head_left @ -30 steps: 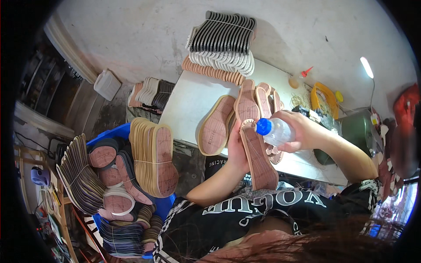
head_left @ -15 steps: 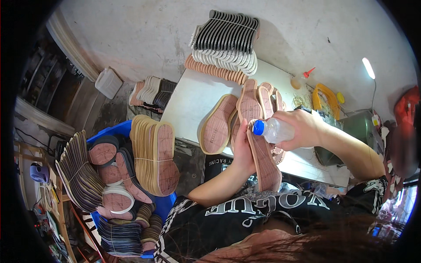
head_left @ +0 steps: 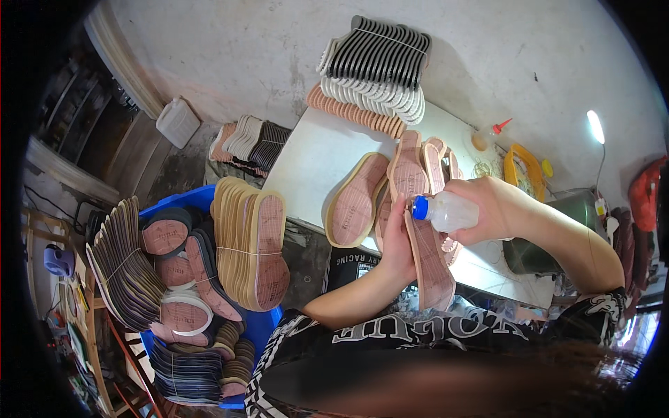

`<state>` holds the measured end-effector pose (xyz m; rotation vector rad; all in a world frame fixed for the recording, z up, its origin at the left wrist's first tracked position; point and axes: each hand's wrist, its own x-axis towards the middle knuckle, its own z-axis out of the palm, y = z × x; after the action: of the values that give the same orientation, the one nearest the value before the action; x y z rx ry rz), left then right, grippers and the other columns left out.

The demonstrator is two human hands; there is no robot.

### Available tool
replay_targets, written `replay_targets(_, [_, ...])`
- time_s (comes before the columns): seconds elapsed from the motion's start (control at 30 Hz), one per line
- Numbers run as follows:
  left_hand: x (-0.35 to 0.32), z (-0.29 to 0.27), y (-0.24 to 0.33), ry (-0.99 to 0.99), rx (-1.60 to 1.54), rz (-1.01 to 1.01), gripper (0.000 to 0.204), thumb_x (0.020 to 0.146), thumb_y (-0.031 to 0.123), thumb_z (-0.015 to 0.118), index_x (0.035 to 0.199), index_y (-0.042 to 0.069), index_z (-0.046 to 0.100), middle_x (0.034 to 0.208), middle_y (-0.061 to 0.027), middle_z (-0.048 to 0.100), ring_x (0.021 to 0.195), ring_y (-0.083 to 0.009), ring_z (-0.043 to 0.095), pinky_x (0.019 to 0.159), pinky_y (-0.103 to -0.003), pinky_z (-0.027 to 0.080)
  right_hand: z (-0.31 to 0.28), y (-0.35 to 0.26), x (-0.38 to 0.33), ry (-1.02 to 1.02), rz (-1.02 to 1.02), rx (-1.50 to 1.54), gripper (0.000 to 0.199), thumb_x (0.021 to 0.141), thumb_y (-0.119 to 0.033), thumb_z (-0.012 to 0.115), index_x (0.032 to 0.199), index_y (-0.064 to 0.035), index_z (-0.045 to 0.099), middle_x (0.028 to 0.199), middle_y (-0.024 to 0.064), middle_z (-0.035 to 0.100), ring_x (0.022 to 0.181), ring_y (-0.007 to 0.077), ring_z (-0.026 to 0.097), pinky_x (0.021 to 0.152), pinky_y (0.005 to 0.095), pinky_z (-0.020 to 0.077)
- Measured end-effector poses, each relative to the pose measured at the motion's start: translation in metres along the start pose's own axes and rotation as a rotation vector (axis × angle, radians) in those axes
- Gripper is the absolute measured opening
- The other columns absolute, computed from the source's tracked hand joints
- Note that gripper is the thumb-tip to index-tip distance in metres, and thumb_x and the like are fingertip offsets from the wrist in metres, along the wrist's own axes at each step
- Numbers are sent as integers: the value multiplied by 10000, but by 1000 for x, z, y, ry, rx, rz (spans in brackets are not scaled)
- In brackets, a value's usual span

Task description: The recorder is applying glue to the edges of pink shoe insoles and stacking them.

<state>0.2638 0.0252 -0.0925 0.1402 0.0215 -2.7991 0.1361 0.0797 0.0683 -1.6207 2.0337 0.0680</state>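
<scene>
My left hand (head_left: 396, 247) is closed on a pinkish shoe sole (head_left: 433, 273) with a pale edge, held tilted over the front of the table. In my right hand (head_left: 491, 209) lies a clear plastic bottle (head_left: 453, 212), on its side, its blue cap pointing left toward the sole's upper part. Whether the cap touches the sole, I cannot tell. Just beyond my hands, several similar soles lie on the white table, among them a wide one (head_left: 355, 202) at the left and another (head_left: 408, 164) behind the bottle.
Bundled black and white soles (head_left: 376, 59) are stacked at the table's back against the wall. A blue crate (head_left: 261, 331) full of soles stands at the left, with a tan bundle (head_left: 268, 244) on top. Farther right are a red-tipped bottle (head_left: 488, 136), yellow basket (head_left: 523, 167) and lit lamp (head_left: 596, 127).
The whole view has shifted slightly, so the table and my hands appear a little farther right. Both hands keep hold of the sole and bottle, in nearly the same pose.
</scene>
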Motion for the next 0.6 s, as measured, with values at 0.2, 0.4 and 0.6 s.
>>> replay_targets(0.2, [-3,8,1,30,-21,15,494,952,542,394,1137,117,562,1140,-91,589,1057,-253,573,853,-438,487,-7,-8,4,-31,6,-13,543,665,-382,709,1093,-81,569,868,178,661,821,348,653,731,425,510])
replay_targets(0.4, [0,-6,5,38,-7,-3,505,952,550,382,1142,117,560,1168,-92,580,1070,-253,568,871,-433,480,1,-3,6,-20,12,19,577,673,-375,710,1139,-73,550,878,188,657,831,351,653,730,421,512])
replay_targets(0.6, [11,-23,5,21,-141,-47,506,967,520,359,1173,91,531,985,-83,603,893,-194,577,777,-377,485,4,15,8,143,18,37,626,693,-380,724,1171,-31,522,875,198,654,826,342,657,733,414,514])
